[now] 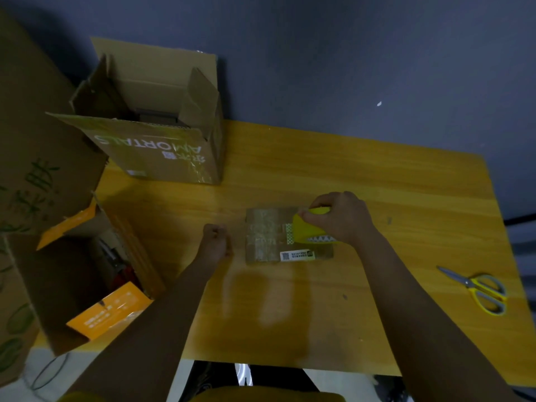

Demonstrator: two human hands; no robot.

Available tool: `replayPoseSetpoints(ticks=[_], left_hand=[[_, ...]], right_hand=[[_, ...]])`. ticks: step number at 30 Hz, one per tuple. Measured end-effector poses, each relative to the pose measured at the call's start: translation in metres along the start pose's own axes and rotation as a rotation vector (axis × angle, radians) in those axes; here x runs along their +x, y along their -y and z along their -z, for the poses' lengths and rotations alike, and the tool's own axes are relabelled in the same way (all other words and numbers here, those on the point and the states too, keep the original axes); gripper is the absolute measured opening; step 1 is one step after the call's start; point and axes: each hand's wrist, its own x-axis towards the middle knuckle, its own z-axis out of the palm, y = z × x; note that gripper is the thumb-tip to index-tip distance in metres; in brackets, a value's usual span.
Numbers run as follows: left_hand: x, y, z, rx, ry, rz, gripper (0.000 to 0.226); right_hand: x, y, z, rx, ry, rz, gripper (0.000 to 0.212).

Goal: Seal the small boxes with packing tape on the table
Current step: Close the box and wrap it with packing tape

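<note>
A small flat cardboard box (269, 236) lies in the middle of the wooden table (377, 184), with clear tape across its top and a white label at its near edge. My right hand (342, 216) grips a yellow tape dispenser (307, 227) with a toothed cutter, set on the right part of the box. To the left of the box my left hand (216, 239) is curled into a loose fist; whether it holds a tape end is unclear.
A large open carton (162, 140) printed with upside-down lettering stands at the table's back left. Another open carton with orange flaps (95, 285) sits at the left edge, beside a tall carton (29, 169). Yellow-handled scissors (478, 288) lie at the right.
</note>
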Motion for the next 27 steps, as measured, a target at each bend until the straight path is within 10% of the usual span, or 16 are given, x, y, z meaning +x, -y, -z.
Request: replayPoseSetpoints(ticks=[27], left_hand=[[-0.003,0.005,-0.01,-0.022,0.064,-0.021,0.02]], right_hand=[[-0.001,-0.017,-0.003,0.142,-0.023,0.017,0.031]])
